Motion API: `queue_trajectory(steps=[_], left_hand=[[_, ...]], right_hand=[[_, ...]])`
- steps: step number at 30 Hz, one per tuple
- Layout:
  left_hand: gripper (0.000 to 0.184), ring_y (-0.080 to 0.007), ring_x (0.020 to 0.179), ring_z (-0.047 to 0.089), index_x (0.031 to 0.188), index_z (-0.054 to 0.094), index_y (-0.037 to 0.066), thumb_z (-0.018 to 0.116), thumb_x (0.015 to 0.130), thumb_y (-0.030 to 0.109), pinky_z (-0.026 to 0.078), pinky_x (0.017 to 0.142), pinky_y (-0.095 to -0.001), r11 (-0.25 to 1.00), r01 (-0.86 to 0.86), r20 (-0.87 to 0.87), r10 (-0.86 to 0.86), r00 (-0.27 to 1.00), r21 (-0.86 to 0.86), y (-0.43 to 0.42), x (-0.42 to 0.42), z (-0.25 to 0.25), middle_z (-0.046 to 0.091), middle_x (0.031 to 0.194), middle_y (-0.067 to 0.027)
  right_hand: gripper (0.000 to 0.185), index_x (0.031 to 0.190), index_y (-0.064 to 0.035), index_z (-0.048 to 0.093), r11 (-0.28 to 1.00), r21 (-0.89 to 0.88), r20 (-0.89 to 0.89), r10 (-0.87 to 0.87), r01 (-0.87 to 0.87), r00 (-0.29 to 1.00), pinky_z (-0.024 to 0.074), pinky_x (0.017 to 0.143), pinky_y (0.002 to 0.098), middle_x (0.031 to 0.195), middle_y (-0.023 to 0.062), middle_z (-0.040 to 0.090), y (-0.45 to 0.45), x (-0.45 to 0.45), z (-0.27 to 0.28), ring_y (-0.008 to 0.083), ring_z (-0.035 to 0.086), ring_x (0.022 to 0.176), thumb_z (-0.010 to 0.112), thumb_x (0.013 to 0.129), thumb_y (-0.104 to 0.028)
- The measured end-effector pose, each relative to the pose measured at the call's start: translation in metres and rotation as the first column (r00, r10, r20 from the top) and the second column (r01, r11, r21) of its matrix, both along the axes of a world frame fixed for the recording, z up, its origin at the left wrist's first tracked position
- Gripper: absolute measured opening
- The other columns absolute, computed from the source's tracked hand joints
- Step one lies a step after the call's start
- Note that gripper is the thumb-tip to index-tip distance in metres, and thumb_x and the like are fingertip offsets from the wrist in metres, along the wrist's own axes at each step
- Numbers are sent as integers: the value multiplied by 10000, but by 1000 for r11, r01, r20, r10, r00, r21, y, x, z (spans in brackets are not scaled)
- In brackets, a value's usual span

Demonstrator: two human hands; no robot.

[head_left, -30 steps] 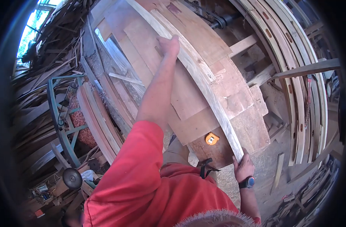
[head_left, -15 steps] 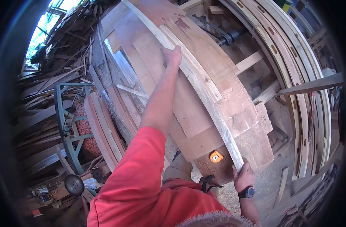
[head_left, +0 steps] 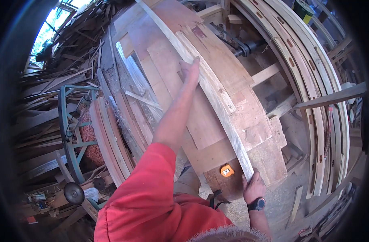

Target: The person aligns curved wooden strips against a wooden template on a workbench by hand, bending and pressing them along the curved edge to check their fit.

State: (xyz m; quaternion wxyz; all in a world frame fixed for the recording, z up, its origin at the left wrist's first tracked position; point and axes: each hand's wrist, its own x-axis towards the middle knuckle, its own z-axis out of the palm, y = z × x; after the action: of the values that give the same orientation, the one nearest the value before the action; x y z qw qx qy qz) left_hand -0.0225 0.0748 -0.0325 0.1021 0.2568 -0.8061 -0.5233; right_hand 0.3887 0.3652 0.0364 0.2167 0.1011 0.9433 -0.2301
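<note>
1. A long, pale board point(head_left: 223, 107) is seen running from the top of the frame, left of centre, down to the lower right of centre, across a work surface covered with plywood sheets point(head_left: 164, 52).
2. The board's lower end is held in the right hand point(head_left: 254, 187) — it is pinched between the thumb, on the left side, and the fingers, bent round the right side.
3. The board's left edge is touched by the left hand point(head_left: 190, 70), above the centre of the frame. The thumb is laid toward the board and spread from the forefinger; how the other fingers are placed cannot be told.
4. A dark wristwatch point(head_left: 258, 203) is worn just below the right hand.
5. An orange tape measure point(head_left: 227, 170) is set on the brown part of the surface, left of the board's lower end.
6. A shorter board point(head_left: 210, 78) is placed along the right side of the long one.
7. Slotted timbers point(head_left: 293, 52) are lined up at the right — and a round saw blade point(head_left: 74, 193) is seen at the lower left.
</note>
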Motion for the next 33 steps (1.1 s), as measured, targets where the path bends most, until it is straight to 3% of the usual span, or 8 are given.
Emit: queue_trajectory(steps=[4, 9, 13, 15, 19, 27, 30, 33], left_hand=[[835, -427, 1255, 533, 1342, 381, -154, 777, 825, 368, 403, 1093, -441, 994, -32, -36, 36, 999, 102, 52, 84, -25, 525, 1311, -353], [791, -467, 1174, 557, 1312, 353, -164, 747, 812, 305, 419, 1055, -469, 1000, 7, -38, -8, 999, -13, 100, 159, -22, 539, 1212, -376], [739, -525, 1128, 565, 1328, 294, -140, 686, 818, 224, 437, 1029, -517, 996, 86, 101, -87, 991, 14, 100, 155, -1, 534, 1183, -407], [683, -537, 1116, 563, 1291, 310, -125, 666, 808, 200, 438, 1012, -533, 998, 58, 4, -58, 998, -15, 99, 155, -3, 529, 1159, -421], [678, -523, 1129, 568, 1294, 312, -122, 672, 811, 191, 440, 1021, -524, 998, 61, 7, -61, 998, -3, 98, 152, 0, 533, 1174, -407], [869, -510, 1251, 516, 1446, 197, -157, 688, 814, 180, 417, 1100, -487, 998, 62, 74, -64, 995, 25, 90, 140, 1, 474, 1316, -420], [843, -507, 1236, 523, 1420, 237, -147, 699, 806, 199, 412, 1095, -489, 999, 40, 40, -40, 998, -9, 86, 132, -2, 492, 1296, -408], [799, -497, 1217, 535, 1376, 289, -133, 707, 793, 218, 414, 1081, -489, 998, 57, 58, -57, 997, 8, 81, 127, 4, 513, 1272, -393]], right_hand=[[524, 1323, -25, 460, 1000, -27, -113, 10, -13, 994, 531, 733, 554, 977, 273, 674, 2, 5, -8, 471, 662, 859, 665, 954, -336], [506, 1298, -11, 469, 1000, -2, -82, 29, -29, 996, 547, 723, 523, 1028, 252, 667, 1, 3, -6, 453, 671, 844, 656, 956, -333], [501, 1279, -11, 478, 999, 11, -72, 37, -36, 997, 551, 720, 517, 1003, 251, 670, 2, 0, -5, 438, 677, 847, 660, 953, -344], [501, 1278, -13, 479, 999, 11, -73, 37, -37, 997, 551, 720, 516, 1000, 249, 671, 1, -1, -7, 436, 678, 847, 662, 952, -346], [499, 1273, -17, 483, 999, 17, -61, 41, -40, 997, 554, 721, 506, 998, 240, 673, -1, -4, -5, 429, 678, 845, 665, 948, -350], [464, 1239, -33, 490, 999, 6, -62, 46, -46, 997, 555, 727, 506, 985, 232, 671, -6, -15, -8, 425, 680, 847, 662, 950, -353], [455, 1234, -35, 487, 998, 15, -78, 59, -58, 995, 555, 731, 510, 983, 231, 671, -10, -20, -12, 426, 679, 848, 655, 955, -352], [450, 1235, -53, 491, 998, 0, -204, 58, -59, 977, 544, 647, 518, 884, 231, 668, -14, -24, -17, 429, 673, 761, 640, 967, -382]])
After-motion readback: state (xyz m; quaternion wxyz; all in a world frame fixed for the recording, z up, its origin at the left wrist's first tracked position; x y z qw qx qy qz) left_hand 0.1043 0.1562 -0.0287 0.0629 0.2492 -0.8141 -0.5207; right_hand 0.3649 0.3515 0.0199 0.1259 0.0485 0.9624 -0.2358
